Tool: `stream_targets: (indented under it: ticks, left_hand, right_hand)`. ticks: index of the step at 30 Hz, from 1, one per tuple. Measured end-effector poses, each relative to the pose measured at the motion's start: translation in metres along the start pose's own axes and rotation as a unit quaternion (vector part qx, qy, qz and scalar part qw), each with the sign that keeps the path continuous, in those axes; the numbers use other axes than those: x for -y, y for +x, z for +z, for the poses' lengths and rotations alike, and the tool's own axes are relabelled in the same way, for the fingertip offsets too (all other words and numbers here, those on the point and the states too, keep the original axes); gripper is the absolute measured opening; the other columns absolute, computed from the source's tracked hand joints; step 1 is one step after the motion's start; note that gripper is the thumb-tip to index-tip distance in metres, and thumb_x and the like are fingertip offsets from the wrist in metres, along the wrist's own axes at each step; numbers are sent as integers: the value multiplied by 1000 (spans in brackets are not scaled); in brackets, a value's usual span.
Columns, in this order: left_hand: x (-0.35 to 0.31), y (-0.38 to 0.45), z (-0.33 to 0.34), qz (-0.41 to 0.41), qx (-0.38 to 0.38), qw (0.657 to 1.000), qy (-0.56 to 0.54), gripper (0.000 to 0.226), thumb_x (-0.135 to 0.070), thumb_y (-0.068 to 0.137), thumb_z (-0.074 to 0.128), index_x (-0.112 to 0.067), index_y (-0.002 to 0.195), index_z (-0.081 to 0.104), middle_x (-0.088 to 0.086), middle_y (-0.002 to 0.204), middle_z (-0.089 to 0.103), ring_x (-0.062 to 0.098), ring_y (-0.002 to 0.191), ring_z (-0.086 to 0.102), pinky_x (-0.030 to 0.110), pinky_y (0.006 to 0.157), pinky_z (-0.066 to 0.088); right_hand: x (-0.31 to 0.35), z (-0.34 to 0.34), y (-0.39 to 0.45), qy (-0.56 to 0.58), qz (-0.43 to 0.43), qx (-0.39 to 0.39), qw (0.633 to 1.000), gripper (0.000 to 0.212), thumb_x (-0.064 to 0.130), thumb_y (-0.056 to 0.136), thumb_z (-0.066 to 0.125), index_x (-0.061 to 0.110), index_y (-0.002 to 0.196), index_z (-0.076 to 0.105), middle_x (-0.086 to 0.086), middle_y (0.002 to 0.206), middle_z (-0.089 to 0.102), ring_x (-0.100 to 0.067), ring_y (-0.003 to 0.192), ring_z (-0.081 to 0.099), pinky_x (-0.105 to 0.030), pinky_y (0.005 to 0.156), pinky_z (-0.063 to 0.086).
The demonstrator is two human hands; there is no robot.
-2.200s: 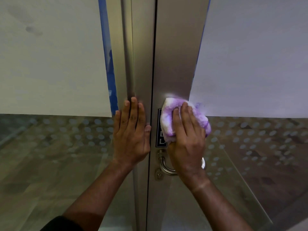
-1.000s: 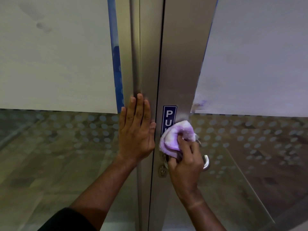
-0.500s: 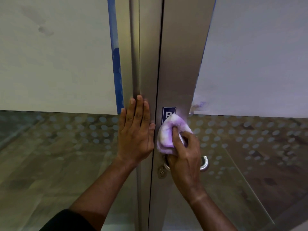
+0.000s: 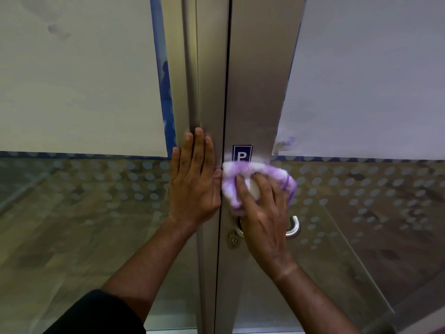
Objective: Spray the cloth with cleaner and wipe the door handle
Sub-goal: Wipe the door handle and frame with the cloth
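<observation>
My right hand (image 4: 262,213) grips the purple-white cloth (image 4: 255,179), pressing it on the metal door frame (image 4: 255,92) just above the door handle (image 4: 294,226), covering the blue sign (image 4: 242,153) partly; my left hand (image 4: 193,184) lies flat, fingers straight, on the neighbouring frame

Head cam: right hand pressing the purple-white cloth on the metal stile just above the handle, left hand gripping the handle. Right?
Not quite. In the head view the left hand isn't on the door handle; it lies flat, fingers straight, against the door frame left of the gap. The rest holds: the right hand presses the purple-white cloth on the stile just above the handle.
</observation>
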State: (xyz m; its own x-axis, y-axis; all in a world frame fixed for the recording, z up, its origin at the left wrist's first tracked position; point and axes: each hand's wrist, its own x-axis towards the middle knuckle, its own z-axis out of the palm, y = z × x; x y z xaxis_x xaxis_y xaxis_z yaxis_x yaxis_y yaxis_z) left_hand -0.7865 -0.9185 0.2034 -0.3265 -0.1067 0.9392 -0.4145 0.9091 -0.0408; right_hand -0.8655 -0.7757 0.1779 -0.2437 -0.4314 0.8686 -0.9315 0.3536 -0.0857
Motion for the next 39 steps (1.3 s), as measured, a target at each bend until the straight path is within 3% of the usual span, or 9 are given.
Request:
stream_targets:
  ticks: [4,9,13,20,25,29,32,36,39]
  left_hand:
    - [-2,1,-2,-4,7,1000,-7,67,-49,105,17,-3,153,6,2,164,-16,21,153,-9,43,125,1]
    - [0,0,0,-1,2,1000,19,57,-34,106,22,-6,153,5,3,165,-16,21,153,-9,41,125,-2]
    - [0,-1,1,1,3,1000,22,60,-37,106,22,-5,153,5,4,164,-15,22,153,-9,42,125,-2]
    - [1,-1,1,0,0,1000,7,64,-37,106,24,-10,156,-4,2,164,-17,22,153,-10,44,124,-2]
    - [-2,-1,-1,-3,3,1000,8,61,-36,106,20,-10,155,-4,1,164,-19,21,153,-11,42,125,-2]
    - [-1,0,-1,-2,3,1000,1,64,-41,105,20,-12,156,-7,1,164,-18,21,153,-11,42,124,-3]
    - [0,0,-1,3,6,1000,4,68,-42,104,25,-11,156,-6,2,164,-19,20,153,-11,42,124,-4]
    - [-1,1,-1,-3,4,1000,8,62,-44,106,17,-3,152,7,2,164,-17,20,153,-10,41,125,-3]
    - [-1,0,1,2,-4,1000,3,63,-45,106,16,-5,153,5,2,164,-16,21,153,-10,42,125,-2]
  right_hand:
    - [2,4,7,-1,-36,-25,999,35,7,98,50,6,131,62,-21,130,61,-34,127,49,-47,100,43]
    - [-9,2,-27,-11,-74,53,996,37,9,93,52,6,127,65,-16,133,62,-33,126,57,-50,96,49]
    - [-2,2,-11,-1,-60,30,998,37,11,97,47,4,129,63,-17,137,59,-33,131,53,-51,104,46]
    - [-14,-3,0,-28,-129,26,991,30,14,94,57,7,120,70,-12,130,65,-27,121,62,-45,88,49]
    - [-23,-11,0,-24,-144,40,989,32,13,90,61,8,121,70,-11,131,64,-26,120,63,-46,91,49]
    - [-10,-7,23,-27,-86,-1,996,40,13,93,55,8,132,61,-20,148,46,-30,127,50,-49,93,40]
    - [-10,-4,14,-47,-93,32,994,50,13,91,57,9,141,53,-18,153,37,-32,133,46,-49,90,42]
    - [-20,-8,-5,-46,-140,84,986,45,18,92,53,9,136,58,-12,150,44,-30,133,51,-53,94,48]
    - [-19,-6,7,-37,-141,52,988,41,15,91,65,11,131,62,-10,148,48,-29,130,53,-53,91,47]
